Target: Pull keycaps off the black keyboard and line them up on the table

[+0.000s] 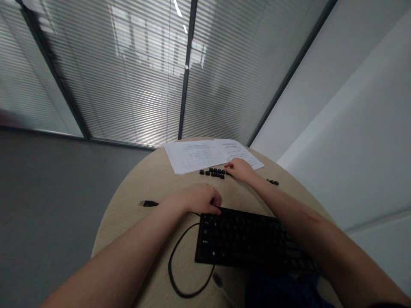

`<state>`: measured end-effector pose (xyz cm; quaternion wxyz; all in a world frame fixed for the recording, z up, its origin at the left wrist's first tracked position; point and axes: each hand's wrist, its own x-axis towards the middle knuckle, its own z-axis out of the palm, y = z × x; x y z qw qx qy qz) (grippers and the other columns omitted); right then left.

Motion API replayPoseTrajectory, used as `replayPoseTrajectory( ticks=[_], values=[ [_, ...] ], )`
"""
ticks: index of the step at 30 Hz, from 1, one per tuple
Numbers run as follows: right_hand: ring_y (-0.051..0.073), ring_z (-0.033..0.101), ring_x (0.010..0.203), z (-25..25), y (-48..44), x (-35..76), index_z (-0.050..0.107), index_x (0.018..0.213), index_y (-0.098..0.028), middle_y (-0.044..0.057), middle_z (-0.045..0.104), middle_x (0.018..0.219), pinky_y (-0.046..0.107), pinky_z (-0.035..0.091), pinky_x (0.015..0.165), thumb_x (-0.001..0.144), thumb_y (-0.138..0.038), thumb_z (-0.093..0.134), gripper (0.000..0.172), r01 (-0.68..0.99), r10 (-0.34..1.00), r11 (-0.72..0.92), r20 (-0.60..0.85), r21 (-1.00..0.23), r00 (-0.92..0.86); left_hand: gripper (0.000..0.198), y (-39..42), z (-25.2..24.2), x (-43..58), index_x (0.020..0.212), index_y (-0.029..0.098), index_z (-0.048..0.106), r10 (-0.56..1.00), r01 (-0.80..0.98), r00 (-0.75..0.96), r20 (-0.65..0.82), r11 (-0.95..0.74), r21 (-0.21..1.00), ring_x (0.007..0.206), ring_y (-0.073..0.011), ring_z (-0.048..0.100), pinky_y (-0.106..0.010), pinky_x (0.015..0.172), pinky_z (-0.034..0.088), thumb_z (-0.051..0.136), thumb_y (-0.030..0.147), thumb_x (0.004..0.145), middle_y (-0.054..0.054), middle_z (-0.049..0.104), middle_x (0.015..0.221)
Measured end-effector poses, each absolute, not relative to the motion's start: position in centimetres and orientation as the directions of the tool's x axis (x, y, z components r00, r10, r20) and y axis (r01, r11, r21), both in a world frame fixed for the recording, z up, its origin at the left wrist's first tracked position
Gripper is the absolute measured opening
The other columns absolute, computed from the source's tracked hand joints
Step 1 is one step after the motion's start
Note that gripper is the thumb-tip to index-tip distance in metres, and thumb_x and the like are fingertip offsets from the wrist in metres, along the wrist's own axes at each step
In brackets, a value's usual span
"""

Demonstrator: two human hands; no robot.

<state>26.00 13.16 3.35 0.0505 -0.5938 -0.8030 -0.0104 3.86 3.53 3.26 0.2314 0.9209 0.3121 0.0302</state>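
A black keyboard [240,237] lies along the near side of the round table, tilted slightly in view. My left hand [201,199] is closed at its upper left corner, thumb over the edge and fingers curled. Further back, several loose black keycaps [215,173] sit in short rows in front of the papers. My right hand [240,169] reaches to the right end of these rows, fingers bent down and closed around a dark keycap, mostly hidden. My right forearm crosses above the keyboard's right part and hides some of it.
Printed papers [199,155] lie at the table's [128,231] far edge. More keycaps [272,182] are right of my right wrist. A USB plug [148,203] and looped black cable [171,269] lie left. A dark-tipped thin tool [218,280] is near me. Glass partition [138,85] stands behind.
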Motion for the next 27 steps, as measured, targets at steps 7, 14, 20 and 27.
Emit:
replayPoseTrajectory(
  ticks=[7,14,20,27],
  values=[
    [0.024,0.069,0.1,2.7,13.9,25.5,0.082,0.107,-0.026,0.007,0.078,0.107,0.03,0.049,0.082,0.089,-0.032,0.067,0.024,0.949,0.949,0.314,0.036,-0.04,-0.313,0.013,3.6,3.0,3.7,0.082,0.023,0.072,0.59,0.549,0.804,-0.074,-0.689,0.474,0.064,-0.0138,0.055,-0.026,0.061,0.037,0.071,0.036,0.084,0.003,0.067,0.073],
    [0.024,0.067,0.105,2.9,13.6,25.7,0.078,0.116,-0.025,0.008,0.076,0.113,0.031,0.049,0.088,0.089,-0.031,0.069,0.029,0.948,0.948,0.316,0.063,-0.041,-0.313,0.013,3.8,2.7,3.8,0.081,0.023,0.072,0.588,0.533,0.807,-0.05,-0.69,0.489,0.063,-0.0134,0.054,-0.026,0.061,0.038,0.07,0.036,0.083,0.003,0.066,0.072],
    [0.024,0.066,0.105,3.9,12.5,26.0,0.078,0.116,-0.026,0.008,0.074,0.114,0.032,0.048,0.089,0.091,-0.033,0.068,0.028,0.94,0.936,0.341,0.101,-0.027,-0.336,0.014,3.6,3.0,3.8,0.078,0.023,0.071,0.583,0.535,0.811,-0.061,-0.695,0.481,0.062,-0.0131,0.052,-0.026,0.06,0.036,0.07,0.035,0.083,0.003,0.064,0.069],
    [0.024,0.068,0.098,3.4,11.8,25.9,0.081,0.102,-0.027,0.006,0.077,0.104,0.029,0.047,0.076,0.089,-0.038,0.07,0.02,0.928,0.927,0.373,0.04,0.004,-0.372,0.014,3.6,2.8,3.9,0.08,0.023,0.071,0.59,0.545,0.805,-0.066,-0.691,0.474,0.062,-0.013,0.053,-0.026,0.059,0.036,0.069,0.036,0.084,0.004,0.064,0.069]
  ],
)
